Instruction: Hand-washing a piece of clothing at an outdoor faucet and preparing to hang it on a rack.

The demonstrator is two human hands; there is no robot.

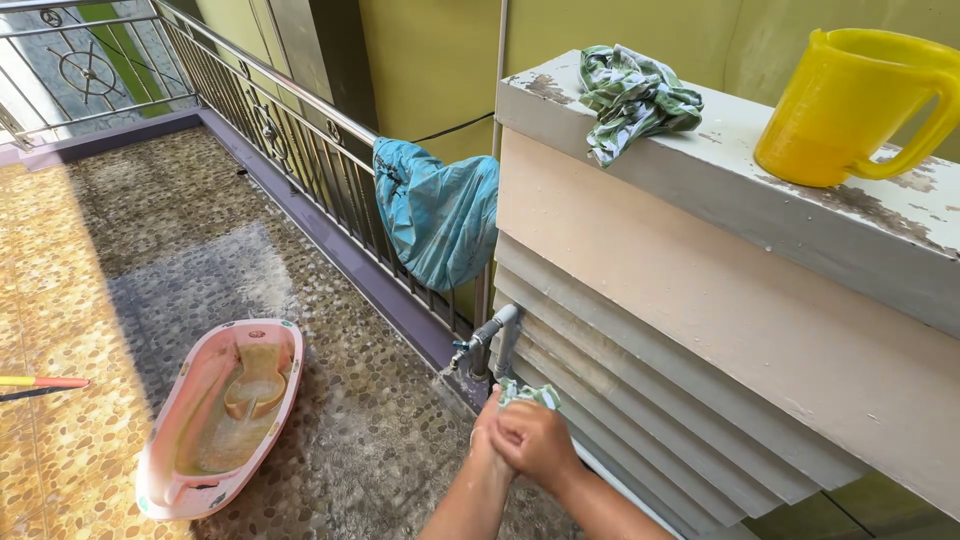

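Observation:
Both my hands are pressed together low in the picture, under a metal tap [482, 340] that sticks out of the ribbed wall. My right hand [538, 442] is closed over a small green and white patterned cloth [527, 393], whose end pokes out above the knuckles. Beside it, my left hand [487, 428] clasps the same cloth from the left. A thin spray of water leaves the tap's spout, just left of my hands.
A pink baby bathtub [222, 417] holding murky water lies on the pebble floor. On the wall's ledge [700, 170] sit a crumpled green cloth [632, 97] and a yellow jug [855, 105]. A blue cloth [437, 212] hangs over the metal railing [290, 130]. A red stick [45, 382] lies at far left.

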